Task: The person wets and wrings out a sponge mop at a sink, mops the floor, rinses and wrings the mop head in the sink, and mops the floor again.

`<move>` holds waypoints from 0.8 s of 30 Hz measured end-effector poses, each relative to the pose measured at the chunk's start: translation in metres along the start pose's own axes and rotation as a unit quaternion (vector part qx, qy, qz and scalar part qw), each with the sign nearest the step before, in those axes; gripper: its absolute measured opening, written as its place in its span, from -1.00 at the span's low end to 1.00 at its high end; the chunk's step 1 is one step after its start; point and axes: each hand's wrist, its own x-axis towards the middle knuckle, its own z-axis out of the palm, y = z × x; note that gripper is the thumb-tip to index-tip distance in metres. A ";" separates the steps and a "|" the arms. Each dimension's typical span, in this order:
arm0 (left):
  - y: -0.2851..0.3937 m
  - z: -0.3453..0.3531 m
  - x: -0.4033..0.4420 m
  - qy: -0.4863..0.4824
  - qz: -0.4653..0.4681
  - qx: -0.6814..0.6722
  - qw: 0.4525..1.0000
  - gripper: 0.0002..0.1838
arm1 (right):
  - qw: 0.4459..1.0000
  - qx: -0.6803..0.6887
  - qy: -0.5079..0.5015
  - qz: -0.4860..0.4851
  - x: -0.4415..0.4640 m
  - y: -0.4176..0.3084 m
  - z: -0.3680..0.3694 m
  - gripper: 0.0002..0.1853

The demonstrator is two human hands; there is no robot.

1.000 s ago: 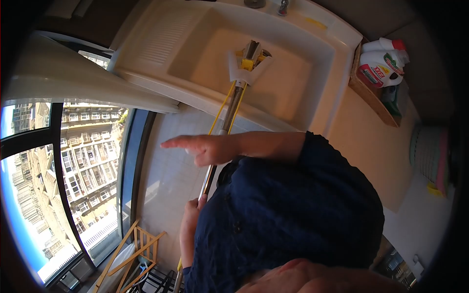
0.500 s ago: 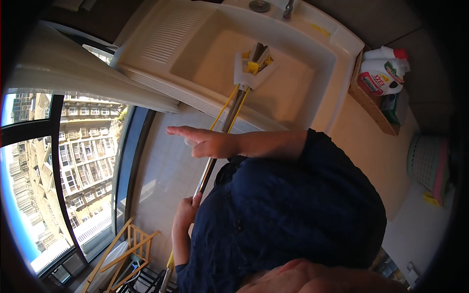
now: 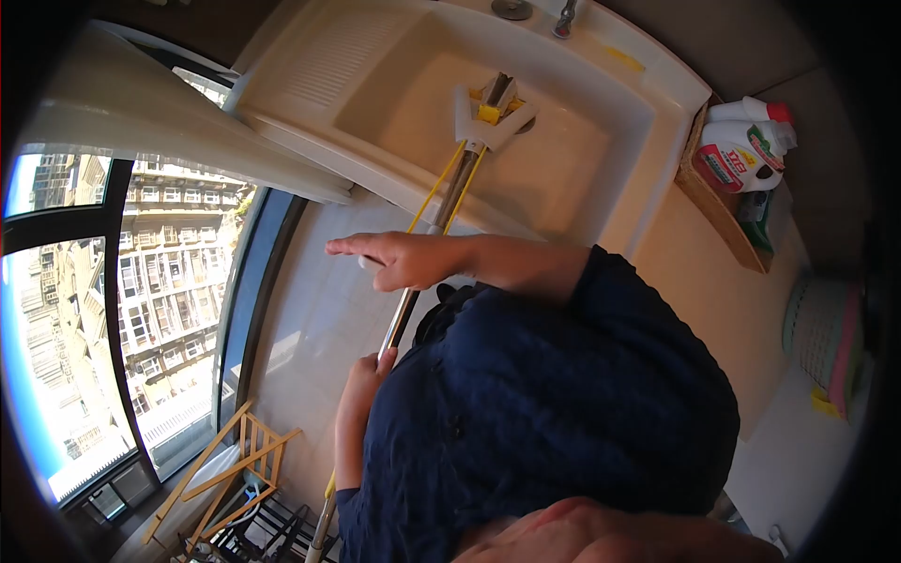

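A mop (image 3: 457, 192) slants from the lower left up to the sink (image 3: 563, 225), with a metal pole, thin yellow rods and a white forked head over the basin. My right hand (image 3: 408, 261) is wrapped round the mop's upper part near the sink edge, its forefinger stretched to the left and a white lever tip showing beside the fingers. Lower down the pole, my left hand (image 3: 366, 375) is closed round the metal shaft, partly beside my dark blue shirt (image 3: 563, 385).
Bottles (image 3: 741, 155) stand in a brown basket (image 3: 718, 216) right of the sink. A faucet (image 3: 564, 19) is at the top. Windows (image 3: 169, 281) and a curtain (image 3: 160, 122) line the left. Wooden folding frame (image 3: 225, 469) lies lower left; a stacked basket (image 3: 821, 328) is far right.
Both hands stay on the mop. My right hand has shifted slightly up and to the right in view; my left hand and the lower pole moved a little left, then up.
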 end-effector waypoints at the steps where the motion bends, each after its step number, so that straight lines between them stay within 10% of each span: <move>1: -0.003 0.002 0.001 0.014 0.044 0.009 0.999 -0.48 | 0.991 -0.031 0.030 -0.127 0.004 0.016 -0.014 -0.35; 2: -0.005 0.005 -0.001 0.027 0.085 0.017 0.996 -0.52 | 0.965 -0.058 0.057 -0.251 0.007 0.033 -0.030 -0.35; 4: -0.010 0.003 -0.007 0.050 0.078 0.055 0.994 -0.56 | 0.966 0.122 0.127 -0.187 -0.019 0.019 -0.068 -0.43; 9: -0.053 0.016 -0.020 0.184 0.025 0.211 0.960 -0.66 | 0.834 -0.387 0.360 -0.160 -0.035 0.080 -0.145 -0.78; 11: -0.077 0.023 -0.031 0.244 0.005 0.169 0.955 -0.72 | 0.745 -0.534 0.357 -0.179 -0.035 0.110 -0.153 -0.77; 18: -0.071 0.037 -0.077 0.342 -0.039 0.191 0.919 -0.91 | 0.732 -0.565 0.339 -0.176 -0.049 0.161 -0.168 -0.73; 22: -0.079 0.062 -0.080 0.342 -0.031 0.168 0.924 -0.95 | 0.575 -0.670 0.411 -0.229 -0.055 0.125 -0.120 -0.77; 24: -0.090 0.087 -0.072 0.343 -0.016 0.134 0.930 -0.94 | 0.664 -0.556 0.407 -0.289 -0.065 0.113 -0.062 -0.81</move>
